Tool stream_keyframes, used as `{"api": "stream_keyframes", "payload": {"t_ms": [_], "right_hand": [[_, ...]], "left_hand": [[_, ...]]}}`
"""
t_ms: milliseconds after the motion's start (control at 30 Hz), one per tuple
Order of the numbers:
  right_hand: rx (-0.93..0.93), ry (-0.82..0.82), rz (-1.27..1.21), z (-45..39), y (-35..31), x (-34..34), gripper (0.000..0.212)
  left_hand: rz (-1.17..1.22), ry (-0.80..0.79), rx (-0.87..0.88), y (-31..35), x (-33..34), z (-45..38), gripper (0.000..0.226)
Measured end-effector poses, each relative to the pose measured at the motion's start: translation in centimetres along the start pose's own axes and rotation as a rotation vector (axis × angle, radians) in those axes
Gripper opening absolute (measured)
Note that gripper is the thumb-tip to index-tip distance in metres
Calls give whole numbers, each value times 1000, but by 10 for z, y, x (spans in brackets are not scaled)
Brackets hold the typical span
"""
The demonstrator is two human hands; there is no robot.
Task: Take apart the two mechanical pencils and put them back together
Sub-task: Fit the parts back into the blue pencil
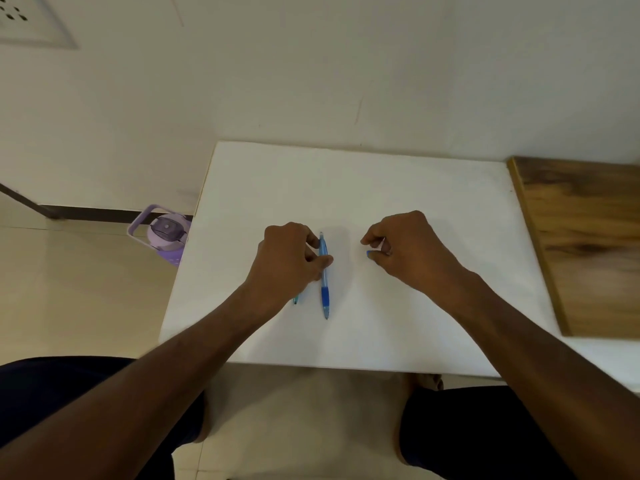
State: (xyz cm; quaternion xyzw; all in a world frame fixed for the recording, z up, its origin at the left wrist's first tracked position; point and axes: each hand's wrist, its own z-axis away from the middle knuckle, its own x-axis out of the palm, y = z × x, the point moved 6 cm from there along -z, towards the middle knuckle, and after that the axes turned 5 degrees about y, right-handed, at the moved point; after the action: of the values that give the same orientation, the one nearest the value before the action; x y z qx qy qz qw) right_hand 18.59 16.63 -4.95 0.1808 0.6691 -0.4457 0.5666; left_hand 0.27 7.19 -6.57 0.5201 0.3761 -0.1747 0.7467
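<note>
Blue pencil (324,271), white table (415,202)

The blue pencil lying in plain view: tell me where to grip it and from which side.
Pinch the blue pencil at its dark rubber grip near the tip, coming from the right. It lies flat, lengthwise, and the left hand already crowds its left side and upper barrel.

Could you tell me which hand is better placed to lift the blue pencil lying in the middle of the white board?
Left. The left hand already has fingertips on the blue pencil, while the right hand sits apart from it, pinching a small blue piece.
</note>
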Motion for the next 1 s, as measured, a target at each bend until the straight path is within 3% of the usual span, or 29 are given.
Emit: {"api": "stream_keyframes", "payload": {"t_ms": [167,267,400,500,600,900,1000], "right_hand": [[-39,-51,70,0,-10,12,23],[-26,51,-14,-1,-11,1,22],[108,203,-61,-7,8,-33,18],[206,196,4,-7,23,-41,10],[223,145,11,-4,28,-29,19],[227,142,69,-3,20,-7,27],[249,94,-12,-1,17,-6,20]], "left_hand": [[-14,-24,-34,-6,4,-4,40],[-32,-11,-38,-8,3,-3,43],[-27,19,1,-7,0,1,45],[-29,27,12,-6,-3,3,45],[-48,78,38,1,-10,2,46],[53,83,145,18,-12,7,20],[85,65,157,21,-13,7,15]]}}
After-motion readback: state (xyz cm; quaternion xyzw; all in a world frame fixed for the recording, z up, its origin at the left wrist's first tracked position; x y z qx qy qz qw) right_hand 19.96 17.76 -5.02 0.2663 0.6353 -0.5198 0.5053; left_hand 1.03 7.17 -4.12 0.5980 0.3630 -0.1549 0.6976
